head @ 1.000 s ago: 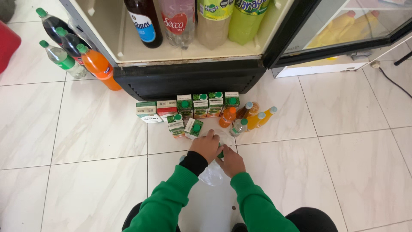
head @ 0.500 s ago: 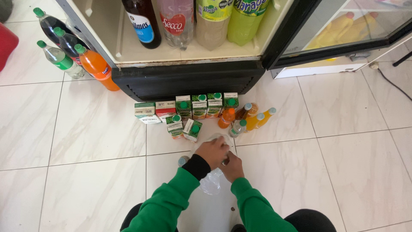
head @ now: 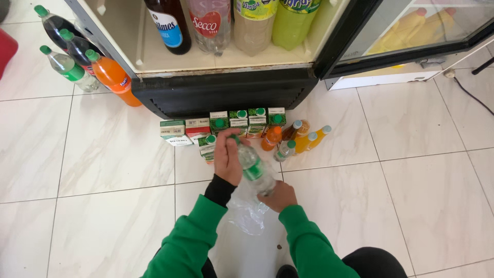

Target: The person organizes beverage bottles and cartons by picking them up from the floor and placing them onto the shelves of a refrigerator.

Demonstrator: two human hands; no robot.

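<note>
Both hands on it now: left hand (head: 227, 157) wrapped round the clear green-labelled bottle (head: 253, 166), right hand (head: 278, 196) gripping its base above the plastic bag (head: 247, 211), and the bottle looks not yet set among the cartons (head: 242, 123) by the fridge (head: 221, 92).

green-white drink cartons (head: 247, 122) rowed on floor, red-labelled clear fridge bottle (head: 208, 23)

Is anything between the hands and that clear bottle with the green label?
No. The left hand wraps the clear bottle near its neck, and the right hand grips its base beside crumpled plastic wrap.
</note>
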